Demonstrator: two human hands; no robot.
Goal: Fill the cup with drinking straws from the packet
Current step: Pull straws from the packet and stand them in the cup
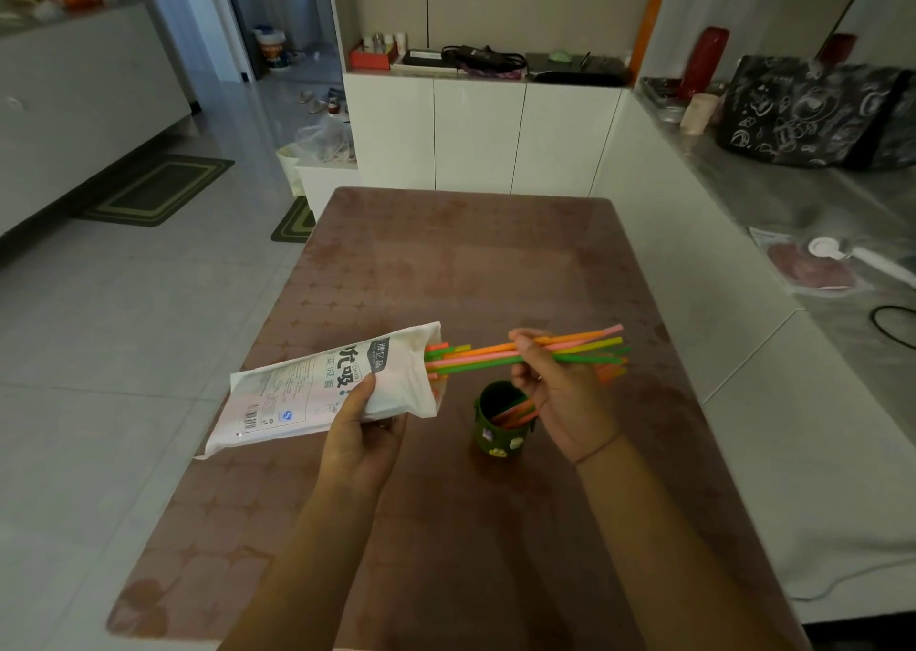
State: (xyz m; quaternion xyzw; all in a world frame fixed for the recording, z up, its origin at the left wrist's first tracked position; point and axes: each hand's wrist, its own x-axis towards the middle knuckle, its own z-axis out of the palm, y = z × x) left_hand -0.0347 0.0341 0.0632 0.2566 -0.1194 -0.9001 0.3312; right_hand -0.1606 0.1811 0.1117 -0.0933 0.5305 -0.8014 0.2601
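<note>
- Brown patterned tabletop (446,264) carries a dark green felt cup (500,425), some straws inside.
- Left hand (364,427) clamps the white paper packet (322,388) mid-air.
- Right hand (555,393) pinches a fan of coloured plastic straws (570,345); best drawn fully clear, bunched, tipped upright over the cup.

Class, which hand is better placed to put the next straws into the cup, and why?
Right. The right hand pinches the straws close to the cup; the left hand is busy holding the packet.
</note>
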